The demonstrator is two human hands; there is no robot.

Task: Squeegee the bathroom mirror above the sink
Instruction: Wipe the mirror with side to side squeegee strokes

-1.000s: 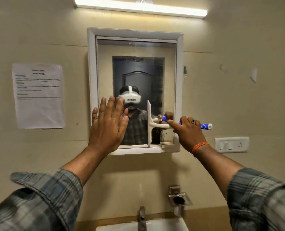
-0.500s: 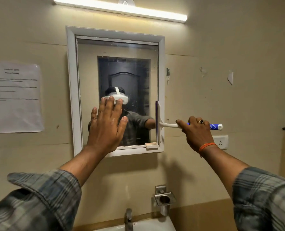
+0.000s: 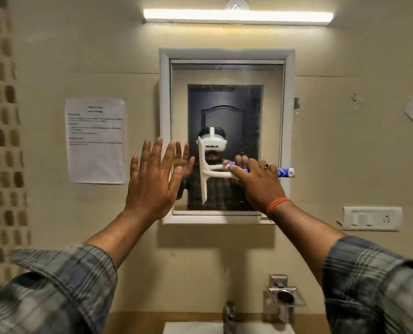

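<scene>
right hand [image 3: 258, 186]: fingers curled round the squeegee [image 3: 210, 173] handle, forefinger laid along the white neck. ring on one finger, orange band at the wrist. handle runs level, its blue end showing past the knuckles toward the mirror's right frame. blade stands upright, against the glass, in the lower middle of the mirror [image 3: 227, 75], left of the hand.

left hand [image 3: 153, 183]: spread, fingers straight and apart, palm toward the wall, over the mirror's lower left frame edge. contact with frame or glass cannot be told. holds nothing.

mirror: white frame, mounted on a beige wall, directly above the sink [image 3: 195, 328]. glass reflects a dark door and the person wearing a white headset. streaks visible on the upper glass.

surroundings: tube light [image 3: 238, 16] above the mirror. paper notice [image 3: 95, 141] on the wall left of it. switch plate [image 3: 371, 218] to the lower right. tap [image 3: 229, 314] at the sink's back edge, metal holder [image 3: 285, 296] just right of it. both plaid sleeves in the foreground.
</scene>
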